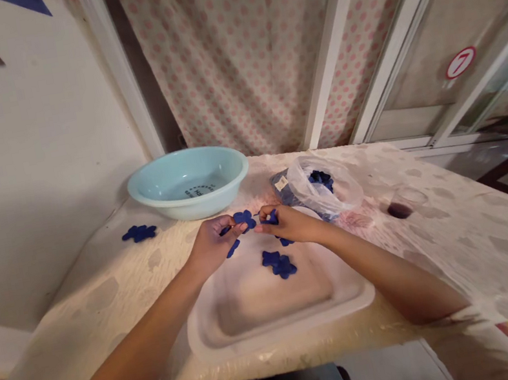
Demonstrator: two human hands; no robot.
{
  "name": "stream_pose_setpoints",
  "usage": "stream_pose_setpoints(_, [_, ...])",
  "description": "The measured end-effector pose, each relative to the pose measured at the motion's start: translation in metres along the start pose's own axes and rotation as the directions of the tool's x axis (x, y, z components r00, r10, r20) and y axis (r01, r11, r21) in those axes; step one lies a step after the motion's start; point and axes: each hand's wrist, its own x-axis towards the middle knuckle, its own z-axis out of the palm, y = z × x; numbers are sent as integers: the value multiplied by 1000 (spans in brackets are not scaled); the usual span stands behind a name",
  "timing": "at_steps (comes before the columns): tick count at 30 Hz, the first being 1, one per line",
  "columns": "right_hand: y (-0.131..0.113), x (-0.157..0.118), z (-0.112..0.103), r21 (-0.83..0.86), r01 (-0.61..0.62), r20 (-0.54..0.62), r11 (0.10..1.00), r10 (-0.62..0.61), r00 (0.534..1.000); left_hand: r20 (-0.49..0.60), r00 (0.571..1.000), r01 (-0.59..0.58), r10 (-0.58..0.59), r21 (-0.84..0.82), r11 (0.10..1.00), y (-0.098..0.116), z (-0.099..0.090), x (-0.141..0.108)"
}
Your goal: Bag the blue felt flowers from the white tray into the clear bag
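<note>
My left hand [210,247] is pinched on a dark blue flower cutout [244,220], which looks like cloth, above the far part of a white tray [284,336]. Close beside it, my right hand [292,224] has its fingers closed on another dark blue flower piece [272,217], partly hidden by the fingers. More blue petals [233,249] show under my left hand, and some [285,241] under my right; whether these are held or hanging I cannot tell. Two overlapping blue flowers [279,264] lie inside the tray.
A light blue basin [235,194] stands behind my left hand. Several blue flowers [140,233] lie on the tablecloth at left. An open plastic bag [346,187] holds dark blue pieces [321,181]. Right of it stands a clear cup with dark liquid [399,210].
</note>
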Motion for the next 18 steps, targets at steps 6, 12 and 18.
stream_pose_setpoints(6, [10,2,-2,26,20,156,999,-23,988,-24,999,-31,31,15,999,-3,0,1])
stream_pose_setpoints(12, [22,7,1,292,-244,380,925,122,917,-48,998,-37,39,38,999,-2,1,1])
stream_pose_setpoints(18, [18,7,-1,198,-187,338,962,112,934,-35,999,-33,34,40,999,-4,0,1])
